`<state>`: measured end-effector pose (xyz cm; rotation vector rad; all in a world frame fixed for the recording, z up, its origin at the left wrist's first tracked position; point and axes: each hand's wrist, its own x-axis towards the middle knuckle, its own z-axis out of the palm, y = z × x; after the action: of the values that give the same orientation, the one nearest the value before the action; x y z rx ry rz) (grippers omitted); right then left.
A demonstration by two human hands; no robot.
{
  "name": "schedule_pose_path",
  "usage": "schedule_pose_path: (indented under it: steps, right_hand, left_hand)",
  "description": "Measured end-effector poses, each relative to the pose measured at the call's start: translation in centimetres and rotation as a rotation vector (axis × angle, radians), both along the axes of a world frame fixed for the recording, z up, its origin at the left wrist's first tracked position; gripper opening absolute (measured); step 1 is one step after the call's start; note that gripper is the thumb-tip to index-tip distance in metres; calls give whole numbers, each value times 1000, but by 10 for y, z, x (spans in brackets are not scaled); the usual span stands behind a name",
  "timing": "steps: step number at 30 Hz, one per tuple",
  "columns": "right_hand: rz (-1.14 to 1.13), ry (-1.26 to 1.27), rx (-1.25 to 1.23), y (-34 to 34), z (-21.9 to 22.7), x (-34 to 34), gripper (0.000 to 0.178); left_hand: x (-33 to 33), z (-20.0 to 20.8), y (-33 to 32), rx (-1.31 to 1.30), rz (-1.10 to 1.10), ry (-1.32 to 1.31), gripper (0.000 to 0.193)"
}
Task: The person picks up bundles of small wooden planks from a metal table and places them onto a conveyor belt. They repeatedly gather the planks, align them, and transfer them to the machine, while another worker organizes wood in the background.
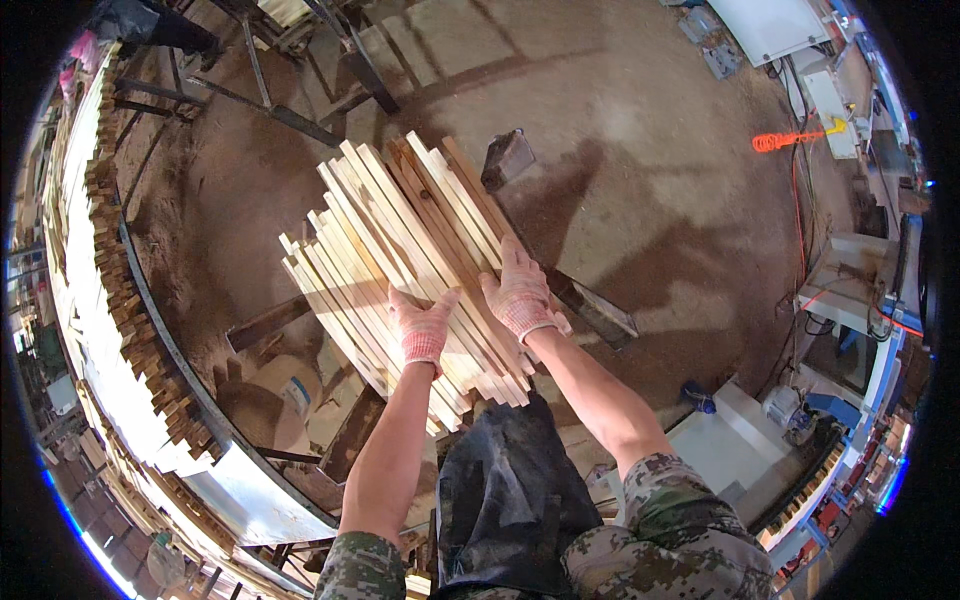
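Observation:
A stack of long, narrow pale wooden strips lies side by side in front of me, with uneven ends and a few darker brown strips toward its right side. My left hand, in a pinkish-white knit glove, lies on top of the strips with thumb and fingers apart. At the stack's right edge rests my right hand in a matching glove, fingers stretched along the outer strips and thumb apart on top. Dark metal beams stick out from under the stack.
Along the left runs a long curved table with many wooden pieces lined up at its metal edge. Dark metal frames stand at the far left. Machinery with cables and an orange coiled hose lines the right. A round bucket sits below the stack.

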<state>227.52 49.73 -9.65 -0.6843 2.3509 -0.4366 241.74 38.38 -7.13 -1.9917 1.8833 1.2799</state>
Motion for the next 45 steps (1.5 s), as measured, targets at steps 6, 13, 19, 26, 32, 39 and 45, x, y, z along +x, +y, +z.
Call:
schedule_pose_path:
  steps: [6,13,19,26,32,39,45]
  right_hand:
    - [233,138,-381,-5,15,24,76]
    - [75,-43,-120,-61,65,61,80]
    - [-17,-140,-182,-29,98,68,83]
    - [-134,67,-70,5,88,-22,75]
    - [-108,156,-14,29,5,-4,90]
    - [124,120,10,-1,45,8,108]
    - [121,215,-115,-18,37,-9,104]
  left_hand:
    - [15,-36,3,-53,9,108,134]
    - [29,-36,-11,550,1019,1022,66]
    - [34,22,14,617,1248,907,23]
    - [-40,-41,72,71,-220,562,76]
    - [-39,-89,72,349,-309,415,74]
    - [2,-23,80,535,-385,296,62]
    - [63,64,98,608,-214,260,78]
